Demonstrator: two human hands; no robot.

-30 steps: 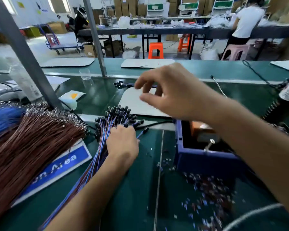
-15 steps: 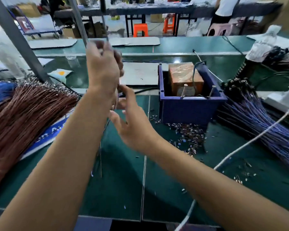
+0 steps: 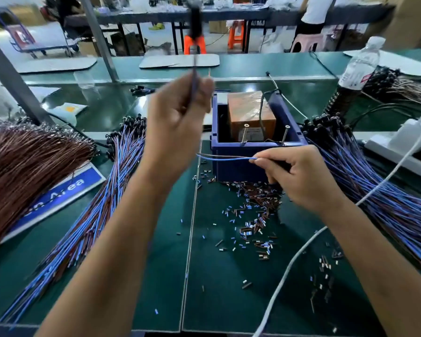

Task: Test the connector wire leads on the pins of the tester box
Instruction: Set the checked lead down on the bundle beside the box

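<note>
Two hands are up over the middle of the green tabletop (image 3: pixel 156 276), and both hold the same connector wire (image 3: pixel 226 158). Your left hand (image 3: pixel 175 132) is raised, its fingers curled round the wire's upper stretch, which runs up blurred above your knuckles. Your right hand (image 3: pixel 299 176) pinches the blue and brown leads between thumb and forefinger, with the ends pointing left, just in front of the near wall of the tester box (image 3: pixel 236 164). That blue box sits toward the far middle of the tabletop with a brown block inside, and two metal pins (image 3: pixel 244 133) stand up at its near rim; the leads are below them and apart from them. Cut bits of insulation (image 3: pixel 255 215) lie scattered in front of the box. One bundle of blue-and-brown wires (image 3: pixel 102 198) fans toward the left edge, another bundle (image 3: pixel 374 190) toward the right edge. Brown loose wires (image 3: pixel 22 166) heap at the far left, over a blue sign (image 3: pixel 58 198). A white cable (image 3: pixel 301 251) crosses your right forearm.
</note>
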